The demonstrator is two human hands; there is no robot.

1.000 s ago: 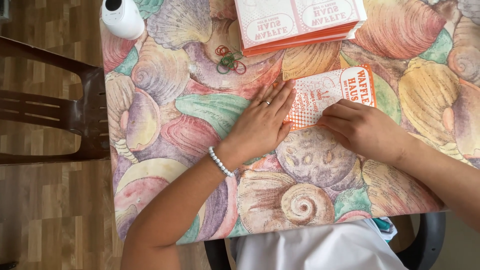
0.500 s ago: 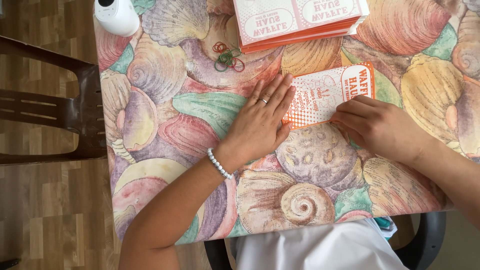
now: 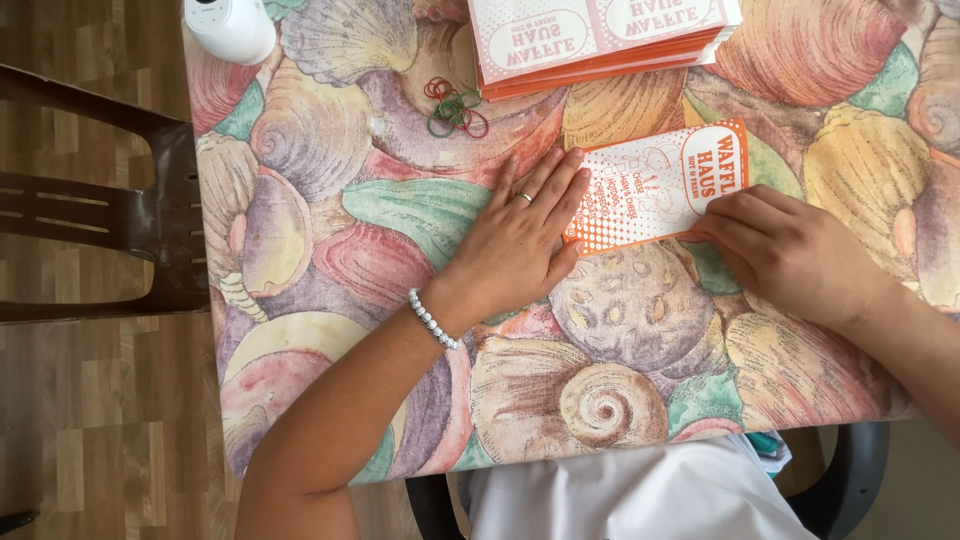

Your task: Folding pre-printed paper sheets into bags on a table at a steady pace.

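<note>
A table covered by a cloth printed with large pastel seashells (image 3: 330, 230) is seen from above. Near its middle, a flat orange-and-white printed paper sleeve (image 3: 655, 185) is laid on the cloth, slightly tilted. The left hand (image 3: 520, 240) is pressed flat on the cloth with its fingers stretched out and close together, the fingertips overlapping the sleeve's left end; a ring is worn on one finger and a white bead bracelet (image 3: 432, 320) on the wrist. The right hand (image 3: 790, 250) is rested at the sleeve's lower right edge, its fingers curled down onto the paper; whether the edge is pinched or only pressed cannot be told. Beyond the sleeve, at the table's far edge, a stack of similar orange-and-white sleeves (image 3: 600, 40) is placed. A small heap of red and green rubber bands (image 3: 455, 108) is seen just left of the stack, and a white rounded container (image 3: 232, 25) at the far left corner. A dark brown chair (image 3: 110, 210) is stood on the wooden floor to the left.
</note>
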